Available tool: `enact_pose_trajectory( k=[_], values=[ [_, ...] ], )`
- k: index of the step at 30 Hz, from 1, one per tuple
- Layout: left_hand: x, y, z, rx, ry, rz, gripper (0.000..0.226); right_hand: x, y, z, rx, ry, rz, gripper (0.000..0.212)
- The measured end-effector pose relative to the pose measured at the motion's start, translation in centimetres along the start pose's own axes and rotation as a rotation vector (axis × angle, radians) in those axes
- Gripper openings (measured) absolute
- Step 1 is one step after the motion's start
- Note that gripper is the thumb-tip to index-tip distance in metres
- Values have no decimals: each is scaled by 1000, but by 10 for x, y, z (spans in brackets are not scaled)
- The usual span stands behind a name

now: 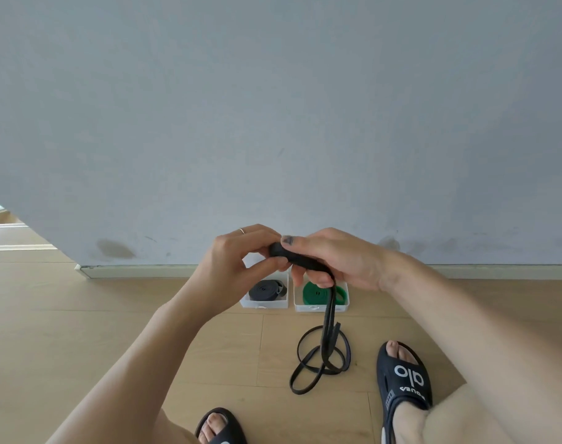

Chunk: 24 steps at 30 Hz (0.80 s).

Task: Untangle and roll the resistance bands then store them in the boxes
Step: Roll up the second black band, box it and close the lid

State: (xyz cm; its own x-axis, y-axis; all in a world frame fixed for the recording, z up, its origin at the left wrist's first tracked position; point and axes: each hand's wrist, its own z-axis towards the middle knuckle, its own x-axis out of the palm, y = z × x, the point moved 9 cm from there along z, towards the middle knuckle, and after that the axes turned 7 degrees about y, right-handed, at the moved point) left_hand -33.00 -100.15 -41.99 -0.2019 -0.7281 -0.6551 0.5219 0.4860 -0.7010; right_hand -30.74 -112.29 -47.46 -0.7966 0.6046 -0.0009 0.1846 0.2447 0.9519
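As fingers (275,265) pinch band (329,318), floor (113,315) open.

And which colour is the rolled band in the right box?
Green rolled band, clearest in the head view.

Grey wall (273,107), light wood floor (81,315).

Both hands (292,254) grip a black band (326,341).
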Motion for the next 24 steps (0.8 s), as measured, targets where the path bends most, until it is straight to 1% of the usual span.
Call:
enact_pose_trajectory(
  k=[3,7,9,14,16,17,18,19,21,22,23,24],
  values=[
    [1,-11,4,110,-57,124,1,-9,9,-10,-65,-83,-121,43],
    [0,-21,8,189,-134,261,5,-17,13,-15,-132,-185,-197,34],
    [1,-25,9,220,-144,316,9,-17,14,-16,-151,-183,-165,31],
    [6,-26,9,257,-112,340,13,-21,14,-21,-135,-188,-179,27],
    [6,-21,10,227,-118,317,17,-22,17,-23,-147,-232,-249,22],
    [7,-17,11,184,-122,279,22,-23,19,-24,-162,-273,-315,18],
    [9,-8,11,104,-113,190,29,-25,20,-25,-173,-326,-393,15],
    [13,5,11,-19,-82,38,36,-28,20,-26,-179,-380,-465,15],
    [29,30,6,-311,13,-422,39,-30,19,-27,-191,-452,-567,20],
    [39,36,3,-409,67,-644,37,-29,20,-27,-201,-467,-607,23],
    [48,38,0,-467,108,-806,37,-25,22,-27,-216,-469,-654,24],
    [51,38,-1,-501,129,-878,39,-20,24,-26,-228,-464,-714,24]
  ],
)
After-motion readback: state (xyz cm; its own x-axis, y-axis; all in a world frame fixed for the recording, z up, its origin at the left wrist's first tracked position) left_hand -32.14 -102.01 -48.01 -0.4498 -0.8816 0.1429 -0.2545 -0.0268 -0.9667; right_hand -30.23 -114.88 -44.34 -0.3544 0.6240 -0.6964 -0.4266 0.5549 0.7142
